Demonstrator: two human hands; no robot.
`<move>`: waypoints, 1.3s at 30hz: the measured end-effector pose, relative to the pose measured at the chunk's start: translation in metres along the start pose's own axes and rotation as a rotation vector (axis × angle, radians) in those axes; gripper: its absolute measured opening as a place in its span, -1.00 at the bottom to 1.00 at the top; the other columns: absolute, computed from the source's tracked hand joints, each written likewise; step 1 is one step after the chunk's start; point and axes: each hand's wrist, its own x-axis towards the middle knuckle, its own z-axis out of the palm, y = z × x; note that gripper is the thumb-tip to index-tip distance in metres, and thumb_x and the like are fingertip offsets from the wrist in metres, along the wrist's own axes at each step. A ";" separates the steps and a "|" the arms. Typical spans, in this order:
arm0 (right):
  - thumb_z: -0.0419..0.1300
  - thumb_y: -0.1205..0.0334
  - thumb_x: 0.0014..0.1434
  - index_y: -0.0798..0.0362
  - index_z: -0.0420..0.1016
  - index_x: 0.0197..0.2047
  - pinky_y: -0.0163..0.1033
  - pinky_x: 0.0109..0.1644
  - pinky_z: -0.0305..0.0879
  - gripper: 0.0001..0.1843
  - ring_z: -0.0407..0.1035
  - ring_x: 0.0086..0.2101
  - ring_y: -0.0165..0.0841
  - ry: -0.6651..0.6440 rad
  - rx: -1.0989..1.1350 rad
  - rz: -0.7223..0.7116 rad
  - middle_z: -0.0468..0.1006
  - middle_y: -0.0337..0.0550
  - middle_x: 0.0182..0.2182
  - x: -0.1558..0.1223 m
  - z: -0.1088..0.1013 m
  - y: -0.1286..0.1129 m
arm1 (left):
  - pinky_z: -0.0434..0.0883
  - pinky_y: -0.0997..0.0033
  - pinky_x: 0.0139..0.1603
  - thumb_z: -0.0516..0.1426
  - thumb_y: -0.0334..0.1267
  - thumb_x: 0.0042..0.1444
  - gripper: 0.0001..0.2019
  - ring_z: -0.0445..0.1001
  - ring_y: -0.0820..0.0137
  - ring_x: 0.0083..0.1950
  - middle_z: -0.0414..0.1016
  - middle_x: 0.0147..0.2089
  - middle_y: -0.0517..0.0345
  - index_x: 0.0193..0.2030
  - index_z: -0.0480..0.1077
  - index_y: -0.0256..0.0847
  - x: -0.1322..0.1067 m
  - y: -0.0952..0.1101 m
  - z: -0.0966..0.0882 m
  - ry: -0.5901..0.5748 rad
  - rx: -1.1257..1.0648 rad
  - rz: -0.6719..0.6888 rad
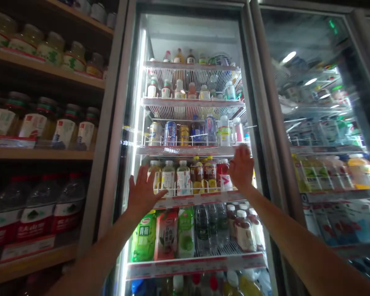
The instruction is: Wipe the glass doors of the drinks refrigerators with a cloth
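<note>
My left hand (143,191) is raised at the left side of a lit drinks fridge, fingers spread, holding nothing. Level with the right part of the same shelf row, my right hand (243,168) is lifted too; it is slightly blurred, its fingers look stretched out, and nothing shows in it. Both hands appear in front of the fridge's glass door; whether they touch it I cannot tell. Between them stand tea bottles with pale labels (168,176), brown bottles with yellow caps (197,174) and a red-and-white bottle (224,176).
Below are a green drink bottle (144,237), a red one (166,234) and clear bottles (202,230). Cans (170,133) line the shelf above. On the left, a wooden rack (40,153) carries jars and red-labelled water bottles (35,213). Another glass-door fridge (323,102) stands right.
</note>
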 end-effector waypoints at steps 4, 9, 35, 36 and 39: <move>-0.15 0.25 0.18 0.18 -0.02 0.31 0.16 0.22 -0.02 -0.39 -0.20 0.28 -0.10 0.029 0.017 -0.033 0.03 0.10 0.28 0.003 0.001 0.013 | -0.09 -0.08 0.31 0.05 0.15 0.02 -0.19 -0.22 0.11 0.41 -0.24 0.40 -0.10 0.32 -0.03 -0.28 0.012 0.004 -0.003 0.015 -0.005 0.014; -0.15 0.27 0.18 0.12 0.03 0.29 0.12 0.25 -0.05 -0.41 -0.17 0.28 -0.17 -0.117 0.032 -0.243 0.08 -0.01 0.27 0.014 -0.001 0.010 | -0.11 -0.09 0.31 0.04 0.18 0.01 -0.17 -0.23 0.09 0.40 -0.23 0.40 -0.14 0.32 -0.03 -0.30 0.023 0.008 -0.006 0.005 0.005 0.000; -0.20 0.33 0.12 0.41 0.19 0.12 0.16 0.16 0.02 -0.46 -0.04 0.19 0.02 0.020 -0.004 0.012 0.15 0.43 0.15 0.098 -0.007 0.013 | -0.12 -0.14 0.30 0.04 0.13 0.05 -0.18 -0.23 0.08 0.40 -0.28 0.42 -0.05 0.35 -0.16 -0.21 0.066 -0.030 -0.048 -0.145 0.037 -0.040; -0.20 0.32 0.13 0.41 0.19 0.13 0.14 0.16 0.02 -0.46 -0.05 0.20 0.00 0.004 0.000 -0.019 0.15 0.39 0.16 0.101 -0.005 0.007 | -0.12 -0.14 0.30 0.04 0.13 0.05 -0.18 -0.23 0.09 0.40 -0.28 0.42 -0.06 0.35 -0.16 -0.22 0.066 -0.029 -0.048 -0.145 0.043 -0.041; -0.10 0.27 0.13 0.17 0.20 0.17 -0.05 0.23 0.02 -0.48 -0.08 0.24 -0.21 -0.112 0.037 -0.255 0.14 0.01 0.23 0.096 0.008 -0.034 | -0.11 -0.16 0.29 0.06 0.14 0.03 -0.17 -0.22 0.09 0.40 -0.28 0.41 -0.08 0.34 -0.14 -0.24 0.067 -0.029 -0.048 -0.131 0.053 -0.038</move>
